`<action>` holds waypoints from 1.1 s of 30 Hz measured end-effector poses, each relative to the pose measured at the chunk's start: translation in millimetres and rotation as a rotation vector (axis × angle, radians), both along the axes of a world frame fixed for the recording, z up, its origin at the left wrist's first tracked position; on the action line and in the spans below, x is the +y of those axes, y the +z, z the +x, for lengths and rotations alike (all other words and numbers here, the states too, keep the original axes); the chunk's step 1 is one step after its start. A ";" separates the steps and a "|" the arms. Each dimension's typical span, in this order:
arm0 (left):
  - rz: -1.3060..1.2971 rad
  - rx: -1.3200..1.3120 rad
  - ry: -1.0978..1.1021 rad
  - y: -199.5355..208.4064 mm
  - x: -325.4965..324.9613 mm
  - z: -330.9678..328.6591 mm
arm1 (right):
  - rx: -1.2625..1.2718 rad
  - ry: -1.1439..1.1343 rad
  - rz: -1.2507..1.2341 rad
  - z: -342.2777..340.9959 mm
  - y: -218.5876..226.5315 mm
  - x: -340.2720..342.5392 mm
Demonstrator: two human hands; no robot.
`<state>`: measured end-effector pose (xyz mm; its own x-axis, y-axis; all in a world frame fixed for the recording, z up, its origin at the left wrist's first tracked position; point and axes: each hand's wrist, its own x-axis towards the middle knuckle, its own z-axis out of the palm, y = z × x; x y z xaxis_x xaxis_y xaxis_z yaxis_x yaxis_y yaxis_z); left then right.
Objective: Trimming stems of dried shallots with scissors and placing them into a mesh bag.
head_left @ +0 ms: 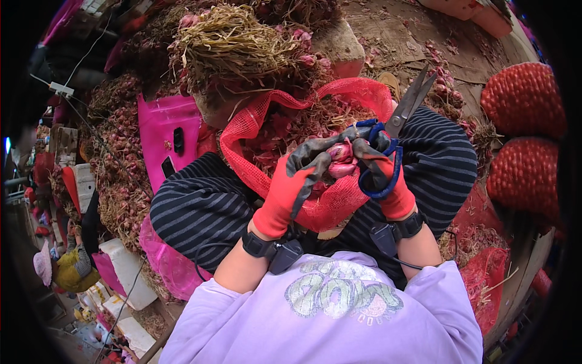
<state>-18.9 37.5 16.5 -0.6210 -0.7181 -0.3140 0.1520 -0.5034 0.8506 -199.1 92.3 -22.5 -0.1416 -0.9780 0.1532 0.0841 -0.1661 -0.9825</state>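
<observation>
Left hand (295, 181), fingers round shallots (342, 167), right hand (384, 165) round scissors (407, 109), red mesh sack (245, 161) below, husk-strewn brown floor (388, 39) beyond

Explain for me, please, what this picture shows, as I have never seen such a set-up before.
There is no machine here, only a person wearing red and dark gloves. A fisheye camera worn on the person's head looks down at the work, so straight edges bend toward the rim. The left hand holds a few purple-red bulbs; the right hand, close against them, has blue-handled scissors, their blades pointing away from the body. In front of the person sits an open red mesh bag with dry scraps in it. Beyond it lies a bundle of dried stalks, and two full red sacks sit at the right.
</observation>
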 end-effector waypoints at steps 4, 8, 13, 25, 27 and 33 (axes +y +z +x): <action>-0.303 -0.040 0.105 -4.9 3.1 -3.0 | 0.040 -0.061 0.104 -0.9 3.5 -5.4; -0.624 -0.159 0.133 -13.2 3.5 -0.2 | 0.036 -0.046 0.164 -0.3 2.5 -5.6; -0.249 0.050 0.223 -14.6 4.3 0.1 | -0.036 -0.038 0.138 2.2 8.4 -6.5; 0.048 0.041 0.004 -52.4 9.3 3.8 | 0.244 -0.180 0.103 10.5 2.8 -5.4; -0.167 -0.117 -0.023 -52.5 8.9 4.5 | 0.228 -0.140 0.132 11.0 12.1 -4.3; -0.084 0.006 0.091 -35.7 9.2 -2.2 | 0.220 -0.018 0.179 16.5 14.5 -2.4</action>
<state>-21.0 46.7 -19.2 -0.5541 -0.7951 -0.2468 0.1987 -0.4142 0.8882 -182.6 89.9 -8.0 -0.1413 -0.9899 0.0076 -0.1362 0.0119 -0.9906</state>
